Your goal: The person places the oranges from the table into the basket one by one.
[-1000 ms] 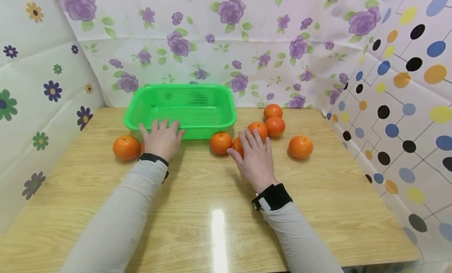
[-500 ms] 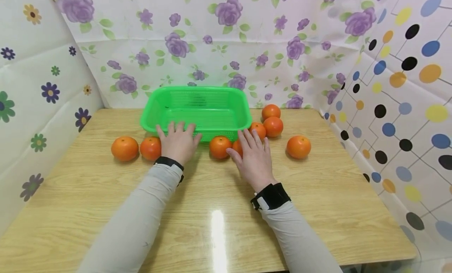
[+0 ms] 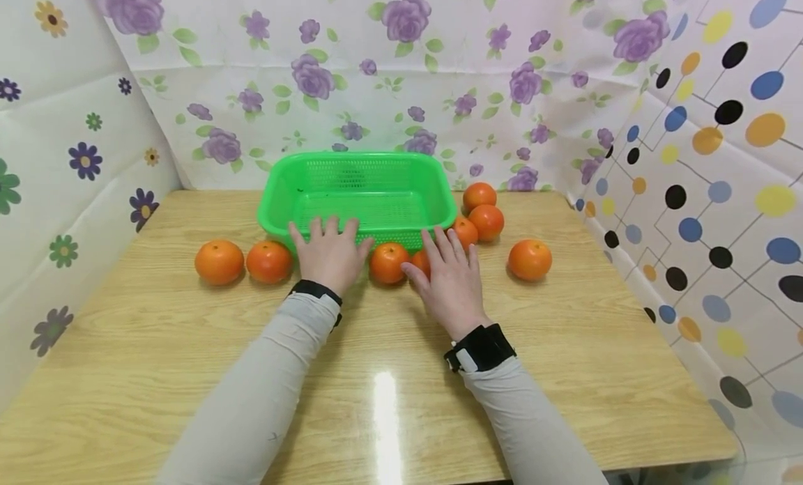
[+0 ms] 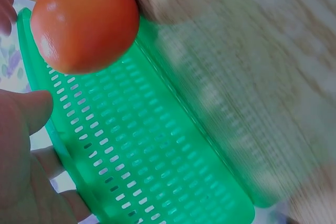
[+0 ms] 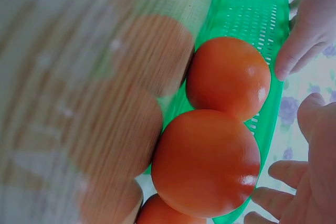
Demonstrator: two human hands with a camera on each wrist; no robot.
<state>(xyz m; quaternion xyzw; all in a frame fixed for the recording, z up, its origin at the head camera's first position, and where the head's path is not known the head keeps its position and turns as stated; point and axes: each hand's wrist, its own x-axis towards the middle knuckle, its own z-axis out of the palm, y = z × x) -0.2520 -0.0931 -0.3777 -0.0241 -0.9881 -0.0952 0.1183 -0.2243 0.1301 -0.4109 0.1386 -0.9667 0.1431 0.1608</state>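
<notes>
- Resting wide-spread fingers on the near rim of the green basket (image 3: 364, 199): left hand (image 3: 330, 260), at its 7 o'clock.
- Right hand (image 3: 453, 290), fingers wide, covers part of an orange fruit (image 3: 422, 260) between the basket's 4 and 5 o'clock.
- Another fruit (image 3: 388, 263) lies between the hands.

A green basket (image 3: 389, 170) with slotted walls stands upright, its open top facing up, just above the frame's centre. The left hand (image 3: 332, 262) grips its near rim. Round, glossy red-orange fruits number 8: 2 fruits (image 3: 268, 262) side by side at centre left; 1 fruit (image 3: 389, 263) before the basket's front wall; 1 fruit (image 3: 420, 260) beside that, mostly hidden by the right hand (image 3: 453, 286); 3 fruits (image 3: 486, 222) bunched near the basket's right corner; 1 fruit (image 3: 530, 260) apart, farther right.
</notes>
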